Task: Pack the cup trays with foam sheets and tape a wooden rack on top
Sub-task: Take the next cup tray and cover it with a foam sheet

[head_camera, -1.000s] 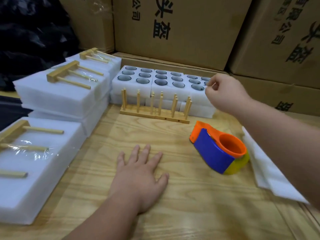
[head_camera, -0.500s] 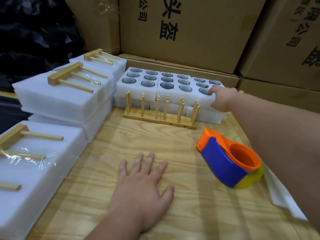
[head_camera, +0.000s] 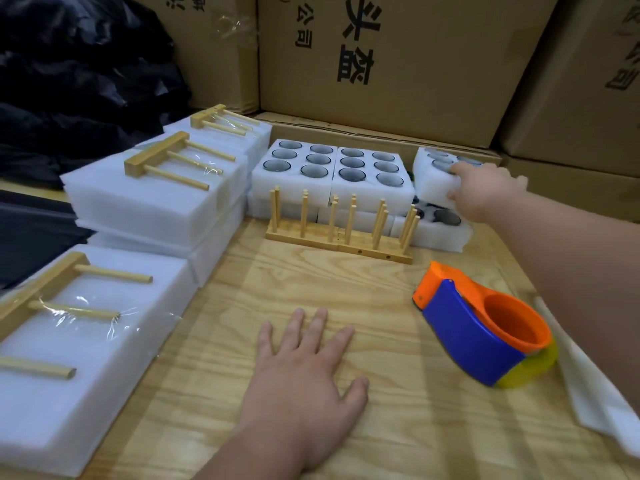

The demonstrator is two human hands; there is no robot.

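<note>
Right hand [head_camera: 485, 192] now grips the rightmost cup tray [head_camera: 434, 174] and it has lifted clear of the stack. Left hand [head_camera: 304, 368] stays flat, fingers spread, on the table [head_camera: 346, 289]; packing starts.

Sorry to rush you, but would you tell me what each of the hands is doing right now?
Left hand: open, flat on the table, holding nothing.
Right hand: closed on the rightmost top cup tray, lifted and tilted.

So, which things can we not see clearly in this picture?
- Head view: right hand covers the near corner of the lifted cup tray, so the finger grip is unclear.
- Foam sheets: cut off by the right arm and frame edge.
- Lower tray: cups partly hidden.
</note>
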